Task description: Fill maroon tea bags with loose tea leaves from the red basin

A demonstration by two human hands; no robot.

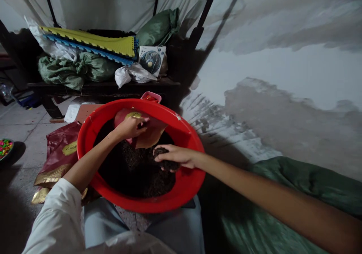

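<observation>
A large red tub (186, 186) stands before me, partly filled with dark, crumbly loose material (132, 174) that resembles tea leaves or soil; I cannot tell which. My left hand (132, 127) grips a maroon and gold bag (154, 131) inside the tub, holding it tilted with its tan opening toward the right. Close by on the right, my right hand (175, 156) is closed round a clump of the dark loose material, just above the heap. The far part of the bag is hidden behind my left hand.
More maroon and gold bags (60, 152) lie on the floor left of the tub. A small pink basket (152, 96) sits behind it. Green sacks and yellow foam mats (93, 40) rest on a dark bench (107, 90). A green sack (268, 205) lies at the right, near the wall.
</observation>
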